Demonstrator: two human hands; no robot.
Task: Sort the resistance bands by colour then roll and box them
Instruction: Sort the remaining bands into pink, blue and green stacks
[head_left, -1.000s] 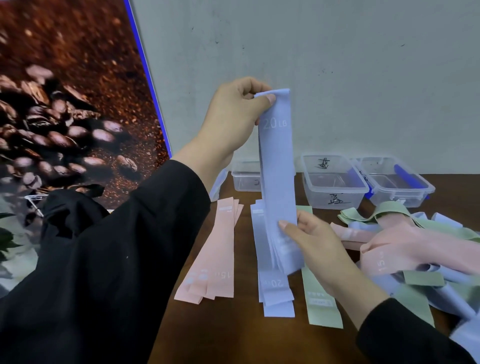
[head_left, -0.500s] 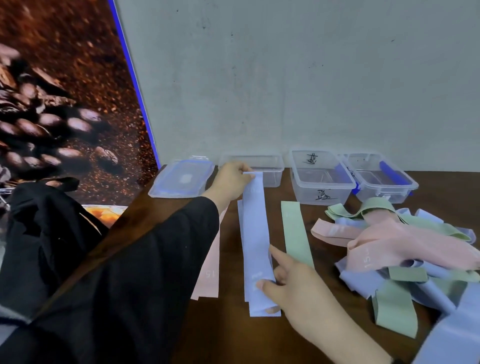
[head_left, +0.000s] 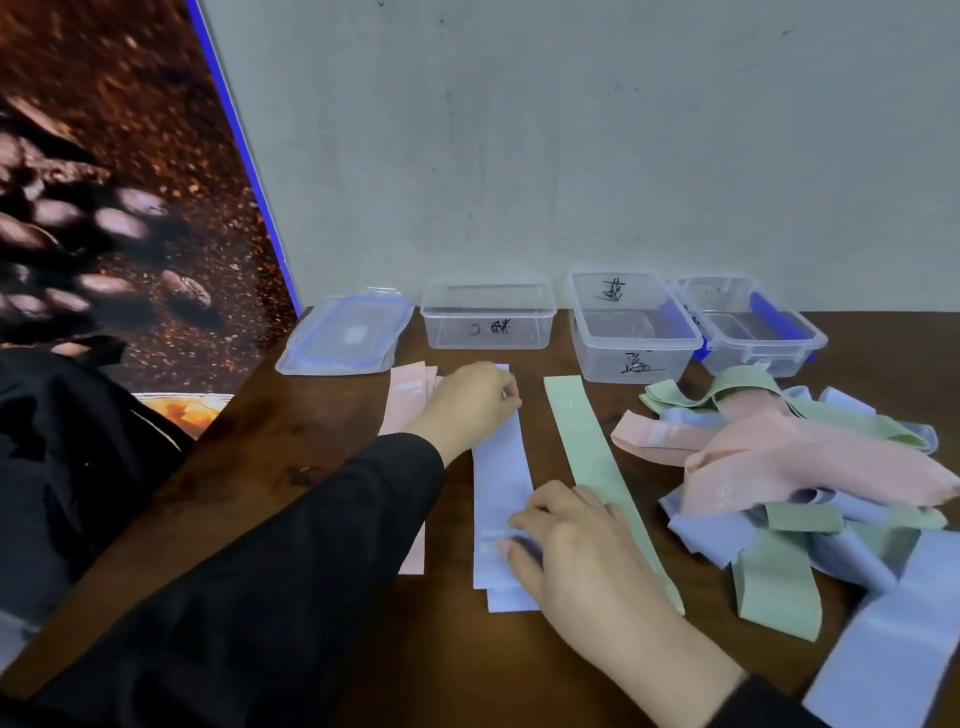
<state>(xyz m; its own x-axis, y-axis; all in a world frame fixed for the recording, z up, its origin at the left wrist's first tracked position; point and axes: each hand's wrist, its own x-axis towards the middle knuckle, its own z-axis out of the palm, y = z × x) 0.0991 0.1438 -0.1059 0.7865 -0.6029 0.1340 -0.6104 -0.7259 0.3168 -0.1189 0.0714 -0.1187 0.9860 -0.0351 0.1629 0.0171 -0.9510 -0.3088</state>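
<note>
1. Plainly caught mid-sort: found the blue stack (head_left: 501, 483) lying flat on the table (head_left: 311, 467), between the pink stack (head_left: 402, 400) and a lone green band (head_left: 592, 457), none of it rolled or boxed yet.
2. Saw the left hand (head_left: 467, 400) curled over the stack's far end, apparently pinching it; saw the right hand (head_left: 566, 540) resting loosely bent on the near end, pressing rather than gripping.
3. Judged the main risk as skew: noted lower layers poking out at the near end already, likely to fan wider if dragged by either hand.
4. Feared colour mixing too: found the right wrist lying over the green band, liable to sweep it into the blue on withdrawal.
5. Noted the left sleeve (head_left: 291, 545) draped across the pink stack, apt to pull it askew.
6. Marked the tangled heap (head_left: 789, 467) close on the right, with loose ends trailing toward the near table edge and able to slide off.
7. Found three open boxes (head_left: 488, 322) and a lid (head_left: 345, 332) lined against the wall, closing off the far side.
8. Reckoned the bare wood near the body the best room for rolling.
</note>
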